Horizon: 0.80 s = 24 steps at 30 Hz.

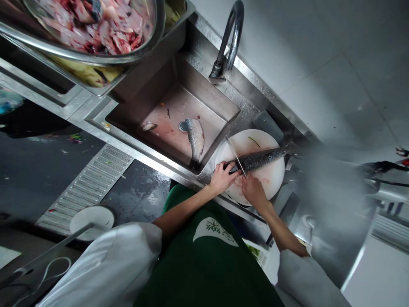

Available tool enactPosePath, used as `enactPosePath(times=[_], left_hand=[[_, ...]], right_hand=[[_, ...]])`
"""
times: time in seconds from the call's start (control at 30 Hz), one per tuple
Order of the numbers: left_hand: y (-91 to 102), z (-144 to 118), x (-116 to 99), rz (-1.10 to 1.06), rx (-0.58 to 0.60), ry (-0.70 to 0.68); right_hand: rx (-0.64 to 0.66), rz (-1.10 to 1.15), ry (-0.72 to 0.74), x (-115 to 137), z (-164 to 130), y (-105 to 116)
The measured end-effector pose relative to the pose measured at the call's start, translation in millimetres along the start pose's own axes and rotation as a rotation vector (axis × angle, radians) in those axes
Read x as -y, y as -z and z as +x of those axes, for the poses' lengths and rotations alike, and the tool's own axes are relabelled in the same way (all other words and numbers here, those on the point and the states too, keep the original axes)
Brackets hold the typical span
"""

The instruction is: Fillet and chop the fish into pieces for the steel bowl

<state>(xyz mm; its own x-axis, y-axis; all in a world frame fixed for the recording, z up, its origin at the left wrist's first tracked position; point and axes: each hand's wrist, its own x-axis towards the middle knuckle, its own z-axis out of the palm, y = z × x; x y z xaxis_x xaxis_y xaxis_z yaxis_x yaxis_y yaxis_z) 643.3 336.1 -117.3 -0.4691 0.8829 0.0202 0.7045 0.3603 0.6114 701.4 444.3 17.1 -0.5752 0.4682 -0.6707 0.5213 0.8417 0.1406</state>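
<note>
A long dark scaly fish (pixel 260 159) lies across a round white cutting board (pixel 271 177) beside the sink. My left hand (pixel 221 178) grips the fish at its head end. My right hand (pixel 253 190) holds a knife (pixel 235 156) whose blade stands across the fish just behind the head. Another fish (pixel 195 136) lies on the floor of the steel sink (pixel 179 119), near the drain. A small fish piece (pixel 149 126) sits to its left.
A curved tap (pixel 228 40) rises behind the sink. A large steel bowl of cut fish pieces (pixel 96 25) sits over a tray at upper left. A floor drain grate (pixel 92 183) and a white bucket lid (pixel 92 219) lie on the wet dark floor.
</note>
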Motion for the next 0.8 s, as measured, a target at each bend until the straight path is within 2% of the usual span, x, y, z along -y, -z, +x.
enactPosePath(times=[0.17,0.27,0.43,0.6,0.7,0.77,0.8], left_hand=[[8.7,2,-2,0.014,0.107,-0.054],[8.8,1,-2,0.019,0.134,-0.053],[13.8,6,9,0.013,0.151,0.032],[5.6,8,13,-0.082,0.171,-0.101],[0.6,6,16,-0.13,0.141,-0.045],[14.7,8,23,-0.182,0.138,-0.026],[30.1,13,28,-0.217,0.113,-0.045]], right_hand=[[-0.016,0.064,-0.039,-11,-12,-16],[-0.017,0.088,-0.068,-5,-10,-19],[0.008,0.094,-0.081,14,1,-11],[0.096,0.113,-0.203,13,-7,-1],[0.066,0.13,-0.212,15,-3,0],[0.034,0.138,-0.186,17,0,-2],[0.029,0.143,-0.179,18,1,-3]])
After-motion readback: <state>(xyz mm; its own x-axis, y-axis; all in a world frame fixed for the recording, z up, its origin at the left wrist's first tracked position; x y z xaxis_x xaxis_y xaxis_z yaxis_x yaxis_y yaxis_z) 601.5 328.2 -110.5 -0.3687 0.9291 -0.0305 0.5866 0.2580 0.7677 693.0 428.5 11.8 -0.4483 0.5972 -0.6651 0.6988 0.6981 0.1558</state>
